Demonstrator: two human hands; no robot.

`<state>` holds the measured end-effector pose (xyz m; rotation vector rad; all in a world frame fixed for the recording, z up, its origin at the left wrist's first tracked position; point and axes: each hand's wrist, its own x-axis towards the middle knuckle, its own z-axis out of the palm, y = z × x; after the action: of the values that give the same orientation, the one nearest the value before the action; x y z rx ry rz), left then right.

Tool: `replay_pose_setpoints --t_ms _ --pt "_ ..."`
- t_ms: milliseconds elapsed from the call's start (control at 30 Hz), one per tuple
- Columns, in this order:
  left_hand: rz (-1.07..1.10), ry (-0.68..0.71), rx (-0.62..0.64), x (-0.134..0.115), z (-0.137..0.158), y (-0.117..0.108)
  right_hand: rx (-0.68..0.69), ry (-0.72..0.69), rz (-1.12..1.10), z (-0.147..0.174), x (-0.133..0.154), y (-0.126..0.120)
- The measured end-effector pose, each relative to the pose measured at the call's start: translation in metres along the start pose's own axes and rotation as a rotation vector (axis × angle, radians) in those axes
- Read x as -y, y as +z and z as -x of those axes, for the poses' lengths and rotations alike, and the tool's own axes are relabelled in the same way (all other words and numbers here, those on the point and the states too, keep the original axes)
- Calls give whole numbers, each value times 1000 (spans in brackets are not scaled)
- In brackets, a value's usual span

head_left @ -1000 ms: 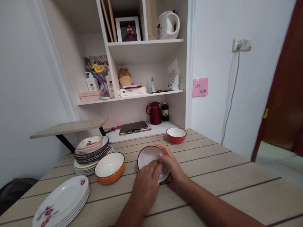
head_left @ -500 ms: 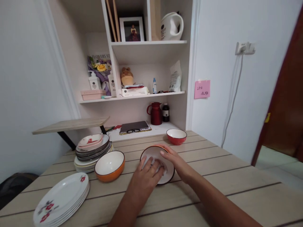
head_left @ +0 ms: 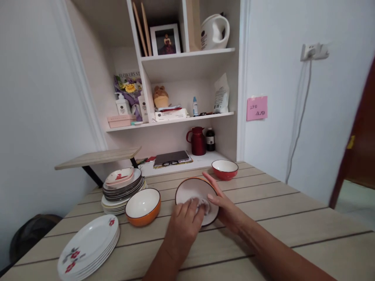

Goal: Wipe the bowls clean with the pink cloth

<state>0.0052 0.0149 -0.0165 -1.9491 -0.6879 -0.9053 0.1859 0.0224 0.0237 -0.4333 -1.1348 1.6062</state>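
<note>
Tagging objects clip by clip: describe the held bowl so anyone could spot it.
On the slatted table, look right of the orange bowl and nearer than the red bowl. The right hand grips the white-lined bowl while the left hand holds what seems a pale cloth inside. It is tilted, unlike both upright neighbours.

Soft, muted indoor light, faint shadows, wide-angle stretch toward the edges

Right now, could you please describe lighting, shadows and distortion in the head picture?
Head view: the held bowl looks greyish and shaded inside, while the standing orange bowl shows a small glint; head view: a faint shadow falls beside the cable; head view: apparent wide-angle distortion tilts the left side of the cabinet.
</note>
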Motion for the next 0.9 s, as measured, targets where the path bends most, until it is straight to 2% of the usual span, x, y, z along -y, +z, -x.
replay_pose_setpoints --t_ms 167,300,433,600,667,800,900 --pt "66 -143 -3 -2 2 4 112 -32 -77 -3 -22 10" --pt "108 -170 5 -6 2 6 27 -44 -11 -2 -34 14" --pt "109 -102 35 -8 -1 5 -86 -49 24 -4 -30 10" --pt "124 43 142 0 -1 3 -153 -140 114 -10 -4 -1" --pt "78 60 142 3 0 4 -141 -94 171 -10 8 -7" --pt "0 78 128 4 3 7 -119 104 213 -8 16 -18" --pt "-16 57 131 5 7 10 -100 117 142 -9 9 -19"
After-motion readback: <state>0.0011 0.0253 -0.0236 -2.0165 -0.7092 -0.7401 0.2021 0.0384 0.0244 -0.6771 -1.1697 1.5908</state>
